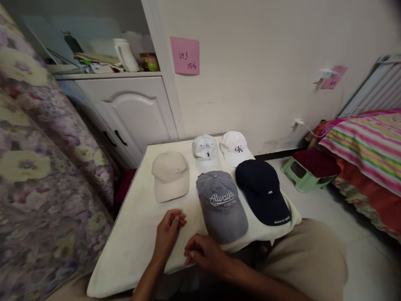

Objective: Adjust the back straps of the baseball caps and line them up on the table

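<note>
- Five caps rest apart or close together on the pale cloth (125,251), brims toward my side.
- Left hand (169,230): loosely closed, nothing seen in its grip; nearest the beige cap (169,175).
- Right hand (206,255): fingers curled in, no object visible in them; just beside the brim of the grey cap (221,207).
- Dark cap (261,188) lies to the right of the grey one; light cap (206,152) and white cap (234,148) sit behind.
- Handling, my estimate: all light, not fragile, little slip expected. Crowns look soft and would dent under a pinch; brims look stiffer.
- Best hold, I judge: brim between thumb and fingers, crown left unsqueezed. Cloth could drag if I pressed down.
</note>
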A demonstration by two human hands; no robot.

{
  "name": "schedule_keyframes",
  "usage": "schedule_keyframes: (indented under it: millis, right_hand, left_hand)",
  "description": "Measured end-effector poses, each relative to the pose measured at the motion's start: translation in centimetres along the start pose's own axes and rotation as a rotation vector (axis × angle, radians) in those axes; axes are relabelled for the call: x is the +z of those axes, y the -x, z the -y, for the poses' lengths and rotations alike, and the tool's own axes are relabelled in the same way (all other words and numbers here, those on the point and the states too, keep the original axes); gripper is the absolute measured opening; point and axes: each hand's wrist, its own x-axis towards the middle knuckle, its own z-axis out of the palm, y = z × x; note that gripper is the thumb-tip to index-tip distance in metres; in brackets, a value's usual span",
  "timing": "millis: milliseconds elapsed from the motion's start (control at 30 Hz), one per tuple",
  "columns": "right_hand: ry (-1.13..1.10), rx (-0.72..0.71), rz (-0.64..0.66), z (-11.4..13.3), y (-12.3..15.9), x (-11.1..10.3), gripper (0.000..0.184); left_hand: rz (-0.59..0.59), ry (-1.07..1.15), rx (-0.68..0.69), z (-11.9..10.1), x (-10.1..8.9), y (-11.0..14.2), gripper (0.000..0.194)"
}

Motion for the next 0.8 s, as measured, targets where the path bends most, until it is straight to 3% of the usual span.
schedule_keyframes:
  millis: [167,433,800]
  right_hand:
    - [0.071,0.015,0.020,0.9,0.6,-0.9,0.013]
    - [0.011,-0.047,0.012,-1.3,0.1,-0.6,0.013]
    - [0.058,-0.070,0.025,-1.6,0.3,-0.7,0.014]
  left_hand:
    - [0.015,-0.089,0.027,0.2,0.0,-0.3,0.013]
    - [0.004,-0.117,0.024,0.3,0.0,-0.2,0.017]
    - [0.013,-0.173,0.030,-0.1,0.3,0.1,0.022]
